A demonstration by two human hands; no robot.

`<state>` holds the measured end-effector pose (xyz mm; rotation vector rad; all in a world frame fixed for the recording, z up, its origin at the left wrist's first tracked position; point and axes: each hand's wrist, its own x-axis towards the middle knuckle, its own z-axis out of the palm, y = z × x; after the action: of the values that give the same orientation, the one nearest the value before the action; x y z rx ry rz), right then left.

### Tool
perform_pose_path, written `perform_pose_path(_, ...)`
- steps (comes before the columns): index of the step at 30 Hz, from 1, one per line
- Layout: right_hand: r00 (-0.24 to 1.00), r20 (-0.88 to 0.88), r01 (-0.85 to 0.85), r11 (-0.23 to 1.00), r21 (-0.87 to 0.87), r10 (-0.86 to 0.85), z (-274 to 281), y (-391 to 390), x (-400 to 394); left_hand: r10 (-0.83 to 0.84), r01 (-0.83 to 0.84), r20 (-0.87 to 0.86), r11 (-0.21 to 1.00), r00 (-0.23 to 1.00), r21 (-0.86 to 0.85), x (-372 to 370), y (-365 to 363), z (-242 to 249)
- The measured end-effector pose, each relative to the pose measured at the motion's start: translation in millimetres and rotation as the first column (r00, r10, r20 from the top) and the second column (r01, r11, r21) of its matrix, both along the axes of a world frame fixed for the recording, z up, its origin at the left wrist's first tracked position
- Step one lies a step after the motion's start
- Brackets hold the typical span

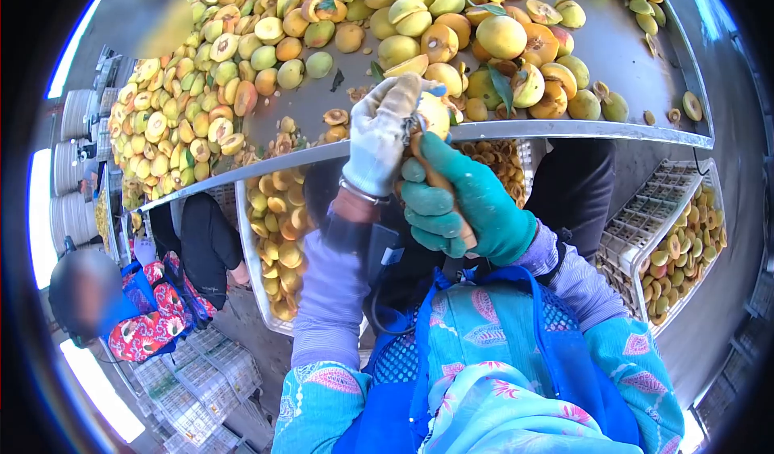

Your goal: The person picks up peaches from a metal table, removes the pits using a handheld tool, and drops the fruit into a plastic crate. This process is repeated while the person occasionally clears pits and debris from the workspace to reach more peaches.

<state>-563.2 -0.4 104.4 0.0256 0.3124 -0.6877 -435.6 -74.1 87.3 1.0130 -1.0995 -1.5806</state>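
My left hand (pixel 385 135), in a white glove with a dirty thumb and fingers, is closed around a yellow peach (pixel 434 115) just over the table's near edge. My right hand (pixel 472 200), in a green glove, wraps around a wooden-handled tool (pixel 439 181). The tool's upper end meets the peach between my hands; its metal working part is mostly hidden by my fingers. Directly beyond lie whole and halved peaches (pixel 501 37), some with brown-stained hollows, and a few green leaves (pixel 501 88).
A metal table (pixel 621 59) with a raised rim carries a large heap of peaches. Below it, crates of cut peaches stand to the left (pixel 278 236) and right (pixel 681 244). Another person (pixel 165 301) sits at the left near stacked crates (pixel 197 381). White buckets (pixel 75 164) stand farther back.
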Motion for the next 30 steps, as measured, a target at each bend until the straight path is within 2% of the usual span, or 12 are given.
perform_pose_path(2, 0.983, 0.18, 0.009, 0.997, 0.077, -0.023, -4, 3, -1, 0.006, -0.008, -0.045, 0.999, 0.999, -0.044, -7, 1, -4)
perform_pose_path(5, 0.89, -0.454, -0.133, 0.978, -0.158, 0.048, 1, 9, -7, 0.194, 0.196, 0.478, 0.735, 0.857, -0.649, 9, -9, -53)
perform_pose_path(7, 0.969, -0.229, -0.124, 0.985, -0.116, 0.095, 1, 7, -12, 0.204, 0.152, 0.361, 0.646, 0.91, -0.748, -2, -3, -40)
perform_pose_path(9, 0.995, -0.084, -0.054, 0.999, -0.005, 0.054, 8, 12, -13, 0.124, -0.049, 0.057, 0.714, 0.991, -0.698, -25, 1, -55)
perform_pose_path(12, 0.814, -0.58, -0.142, 0.974, -0.177, 0.014, 16, 25, 0, -0.041, 0.058, -0.284, 0.997, 0.958, 0.055, -16, 21, -27)
perform_pose_path(19, 0.963, 0.263, -0.036, 0.996, -0.083, 0.057, 0, 21, -1, 0.461, -0.119, 0.156, 0.513, 0.874, -0.85, -15, 13, -43)
perform_pose_path(22, 0.923, 0.378, -0.037, 0.994, -0.106, 0.075, -11, 18, -12, 0.208, -0.312, -0.43, 0.932, 0.879, -0.186, -34, 16, -22)
perform_pose_path(24, 0.912, 0.402, -0.017, 0.986, -0.167, 0.083, -10, 21, -7, 0.313, -0.01, -0.7, 0.916, 0.642, 0.401, -19, 28, 3)
perform_pose_path(25, 0.897, 0.428, -0.033, 0.983, -0.182, 0.11, -9, 20, -7, 0.282, -0.081, -0.728, 0.951, 0.625, 0.299, -7, 20, -28)
perform_pose_path(27, 0.896, 0.414, -0.071, 0.972, -0.226, 0.161, -8, 18, -1, 0.166, -0.179, -0.164, 0.982, 0.972, -0.064, 59, 62, -1)
perform_pose_path(28, 0.923, 0.351, -0.099, 0.98, -0.173, 0.155, -14, 19, -4, 0.241, -0.028, 0.429, 0.895, 0.871, -0.446, 104, 92, 11)
perform_pose_path(30, 0.966, 0.214, -0.137, 0.989, -0.061, 0.147, -39, 22, -17, 0.598, 0.184, 0.763, 0.744, 0.246, -0.643, 188, 147, 24)
